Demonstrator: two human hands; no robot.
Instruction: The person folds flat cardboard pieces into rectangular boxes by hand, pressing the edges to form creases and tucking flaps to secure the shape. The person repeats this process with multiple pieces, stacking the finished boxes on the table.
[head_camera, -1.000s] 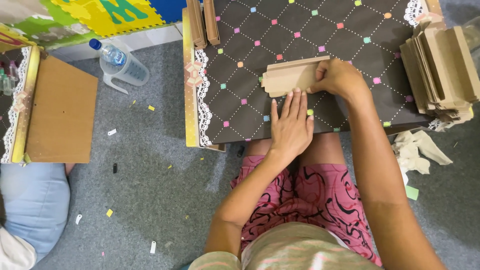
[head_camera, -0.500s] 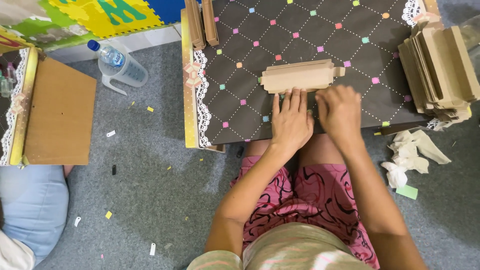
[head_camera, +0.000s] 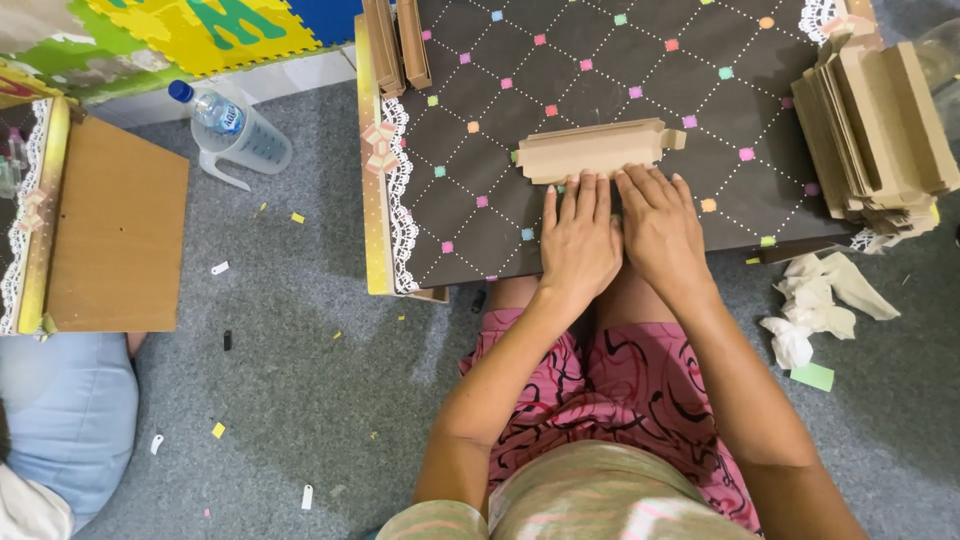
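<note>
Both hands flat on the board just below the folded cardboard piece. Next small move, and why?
Probably slide both hands forward to take the folded cardboard piece by its near edge. The left hand and right hand lie flat and empty on the dark dotted board, fingertips touching or almost touching its near edge, neither gripping it.

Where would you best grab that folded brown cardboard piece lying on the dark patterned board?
Probably across its long edges near the middle. The folded cardboard piece lies flat and long, running left to right, so a pinch from the near side, where the left hand and right hand rest, spans its narrow width; the small end tab looks flimsy.
</note>
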